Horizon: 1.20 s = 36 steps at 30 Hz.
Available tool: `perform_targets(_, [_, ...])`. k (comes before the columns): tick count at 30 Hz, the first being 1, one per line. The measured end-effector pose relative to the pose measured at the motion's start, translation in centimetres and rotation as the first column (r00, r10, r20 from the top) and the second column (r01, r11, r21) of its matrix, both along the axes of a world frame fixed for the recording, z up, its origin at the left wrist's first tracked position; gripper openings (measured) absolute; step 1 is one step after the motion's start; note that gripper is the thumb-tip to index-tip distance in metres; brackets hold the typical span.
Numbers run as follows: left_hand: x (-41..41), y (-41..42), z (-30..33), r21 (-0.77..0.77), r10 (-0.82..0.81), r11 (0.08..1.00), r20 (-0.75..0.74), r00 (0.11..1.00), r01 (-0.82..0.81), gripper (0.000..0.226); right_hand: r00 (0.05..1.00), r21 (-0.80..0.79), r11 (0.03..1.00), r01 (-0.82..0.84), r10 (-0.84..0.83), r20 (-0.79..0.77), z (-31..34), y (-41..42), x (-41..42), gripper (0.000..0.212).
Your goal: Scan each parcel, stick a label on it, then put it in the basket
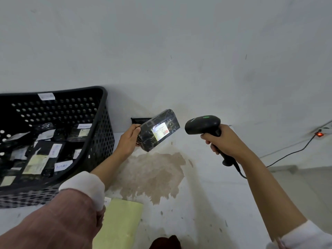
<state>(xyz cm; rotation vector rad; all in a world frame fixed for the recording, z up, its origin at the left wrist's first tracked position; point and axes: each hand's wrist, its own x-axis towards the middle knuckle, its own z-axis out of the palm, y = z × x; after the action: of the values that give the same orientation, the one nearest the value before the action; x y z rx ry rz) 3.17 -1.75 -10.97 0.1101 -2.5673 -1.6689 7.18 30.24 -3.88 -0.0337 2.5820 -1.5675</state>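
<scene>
parcel (pixel 158 130) sits lifted above the table (pixel 206 194), left hand (pixel 128 141) gripping its near end, right hand (pixel 223 141) wrapped round the scanner (pixel 203 124) aimed at its lit label. it looks light, stiff and film-slick; hold the ends, not the label.

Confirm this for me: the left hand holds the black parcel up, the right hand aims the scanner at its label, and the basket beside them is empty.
Not quite. The head view shows the basket already holds several labelled black parcels. The rest stands: the left hand holds the black parcel up, and the right hand aims the scanner at its lit label.
</scene>
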Motion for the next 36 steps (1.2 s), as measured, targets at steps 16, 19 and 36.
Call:
perform_targets(16, [3.0, -1.3, -0.9, -0.055, 0.045, 0.998, 0.055, 0.997, -0.042, 0.031, 0.998, 0.010, 0.999, -0.033, 0.032, 0.048, -1.2, -0.3, 3.7, 0.010])
perform_targets(19, [3.6, -1.0, -2.9, -0.022, 0.103, 0.995, 0.232, 0.967, -0.101, 0.040, 0.989, 0.027, 0.999, -0.044, 0.040, 0.141, -4.7, -0.6, 4.4, 0.020])
perform_targets(36, [13.3, 4.7, -12.5, 0.072, -0.015, 0.996, 0.649, 0.760, -0.042, 0.044, 0.913, 0.344, 0.928, 0.143, -0.258, 0.316, -21.2, -2.9, 11.3, 0.077])
